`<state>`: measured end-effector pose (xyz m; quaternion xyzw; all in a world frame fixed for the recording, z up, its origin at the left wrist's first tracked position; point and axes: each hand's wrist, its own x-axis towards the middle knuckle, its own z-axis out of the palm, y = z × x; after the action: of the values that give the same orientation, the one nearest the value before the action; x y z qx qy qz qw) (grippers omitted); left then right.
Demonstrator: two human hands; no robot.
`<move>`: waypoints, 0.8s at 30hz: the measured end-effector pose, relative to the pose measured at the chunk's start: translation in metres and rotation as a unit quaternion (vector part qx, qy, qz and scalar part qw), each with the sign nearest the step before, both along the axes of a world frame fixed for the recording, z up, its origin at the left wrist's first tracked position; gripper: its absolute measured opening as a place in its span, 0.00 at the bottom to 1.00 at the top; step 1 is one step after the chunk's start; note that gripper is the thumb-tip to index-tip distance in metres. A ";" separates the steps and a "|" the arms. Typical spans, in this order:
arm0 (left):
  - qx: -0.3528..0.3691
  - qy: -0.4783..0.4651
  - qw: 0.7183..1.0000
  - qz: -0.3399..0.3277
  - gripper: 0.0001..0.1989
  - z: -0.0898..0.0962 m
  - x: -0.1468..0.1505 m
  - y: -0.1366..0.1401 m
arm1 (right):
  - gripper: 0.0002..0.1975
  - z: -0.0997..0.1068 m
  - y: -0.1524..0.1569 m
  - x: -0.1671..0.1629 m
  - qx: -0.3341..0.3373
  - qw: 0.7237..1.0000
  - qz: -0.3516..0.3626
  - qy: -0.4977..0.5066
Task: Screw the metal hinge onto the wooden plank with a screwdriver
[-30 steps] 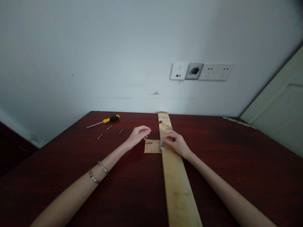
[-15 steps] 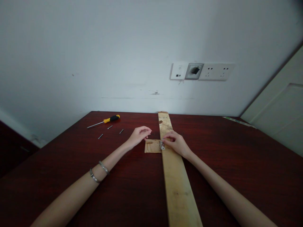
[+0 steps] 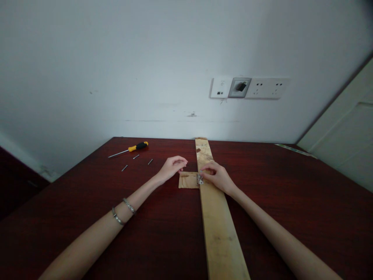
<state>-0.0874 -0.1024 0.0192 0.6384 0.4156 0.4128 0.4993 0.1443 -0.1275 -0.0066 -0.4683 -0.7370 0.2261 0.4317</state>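
Observation:
A long pale wooden plank (image 3: 220, 229) lies lengthwise over the dark red table. Against its left edge sits a small wooden block (image 3: 186, 182), and a metal hinge (image 3: 200, 179) spans the joint between them. My right hand (image 3: 216, 175) rests over the plank, thumb and forefinger pinched at the hinge's upper part on a small shiny piece that looks like a screw (image 3: 201, 171). Just above and left of the block hovers my left hand (image 3: 172, 167), its fingers loosely curved and apart, with nothing visible in them.
On the left of the table (image 3: 163, 233) lies a yellow and black screwdriver (image 3: 134, 147). Near it are three loose screws (image 3: 124, 168). A flat strip (image 3: 295, 150) lies at the far right. The wall with sockets (image 3: 256, 88) borders the back edge.
Both hands stay nearly in place. The view shifts very slightly, and the shiny piece at my right fingertips shows a little more plainly.

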 end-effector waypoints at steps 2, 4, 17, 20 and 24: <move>0.001 0.000 1.000 -0.001 0.14 0.000 0.000 0.000 | 0.08 0.000 0.000 0.000 -0.001 1.000 0.001 0.003; 0.004 -0.001 1.000 -0.003 0.14 -0.001 0.000 0.000 | 0.09 0.000 0.000 0.000 -0.001 1.000 0.003 0.007; 0.049 0.035 0.998 -0.014 0.12 0.010 -0.003 0.002 | 0.13 0.031 0.000 0.014 0.021 0.997 -0.022 0.066; 0.080 0.066 0.995 0.000 0.11 0.018 -0.012 0.002 | 0.13 0.037 -0.003 0.011 0.027 0.997 -0.014 0.077; 0.116 0.143 0.982 0.041 0.13 0.027 -0.045 0.007 | 0.15 0.044 -0.009 0.005 0.025 0.996 0.004 0.084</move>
<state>-0.1324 -0.0955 0.0466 0.7266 0.4585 0.3825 0.3399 0.1495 -0.1366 0.0374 -0.4337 -0.7057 0.2476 0.5025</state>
